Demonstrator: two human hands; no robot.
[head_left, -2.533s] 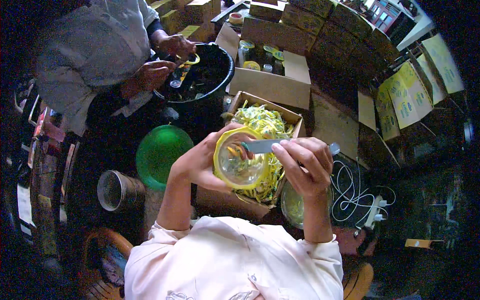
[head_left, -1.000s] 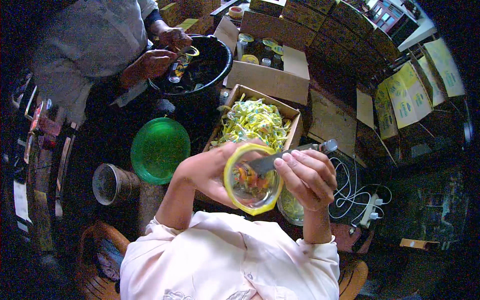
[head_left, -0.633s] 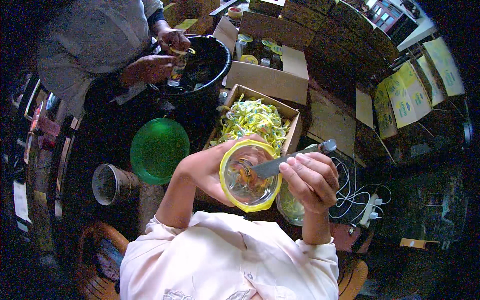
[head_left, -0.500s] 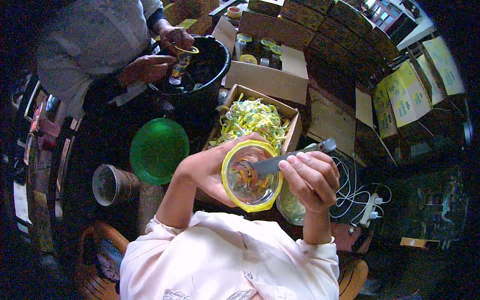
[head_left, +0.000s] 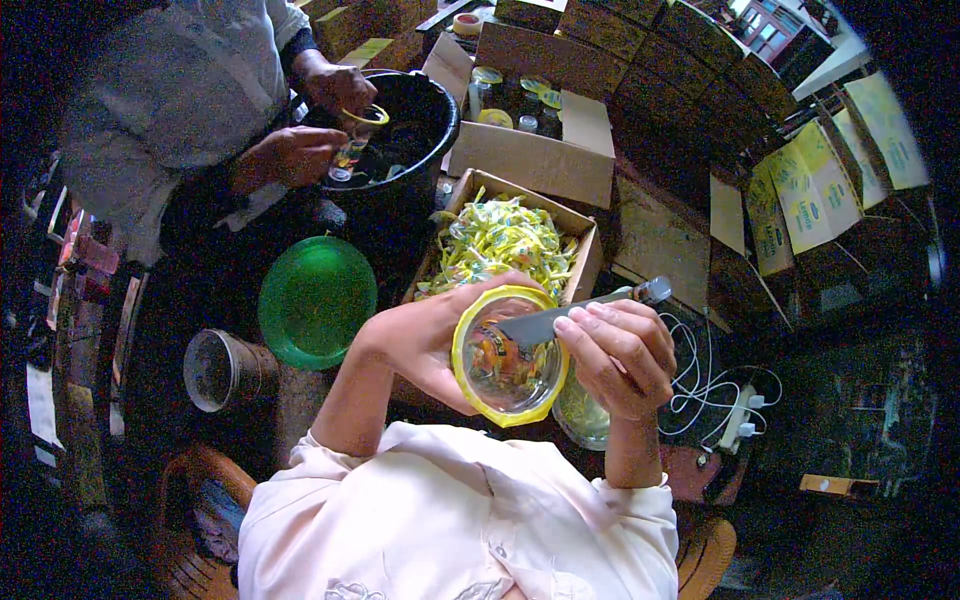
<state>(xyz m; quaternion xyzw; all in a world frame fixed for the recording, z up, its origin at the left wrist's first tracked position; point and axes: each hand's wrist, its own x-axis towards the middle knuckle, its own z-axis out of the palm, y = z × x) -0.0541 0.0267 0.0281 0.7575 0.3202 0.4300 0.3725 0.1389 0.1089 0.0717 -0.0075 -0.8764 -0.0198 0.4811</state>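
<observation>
My left hand (head_left: 430,335) is wrapped around a clear jar (head_left: 510,370), whose round yellow-edged mouth tilts up toward me. Orange and dark print shows through its wall. In my right hand (head_left: 620,350), pinched between thumb and fingers, is a flat grey knife-like blade (head_left: 535,326). Its tip lies over the jar's mouth; whether it touches the rim I cannot tell. The far end of the blade, with a pale cap-like piece, points right. Just beyond my left hand stands a cardboard box (head_left: 590,262) heaped with yellow-and-white wrapped strips (head_left: 510,235).
A clear container (head_left: 583,415) sits below my right hand. Left are a green basin (head_left: 318,300) and a grey bucket (head_left: 235,370). Across, a co-worker's hands (head_left: 290,155) hold another yellow-rimmed jar above a black tub (head_left: 440,150). A carton (head_left: 540,165) holds several jars. White cables (head_left: 690,390) lie right.
The jar in my left hand has shifted slightly right, and the blade's tip now reaches farther over its mouth. The co-worker's hands and jar have moved a little left.
</observation>
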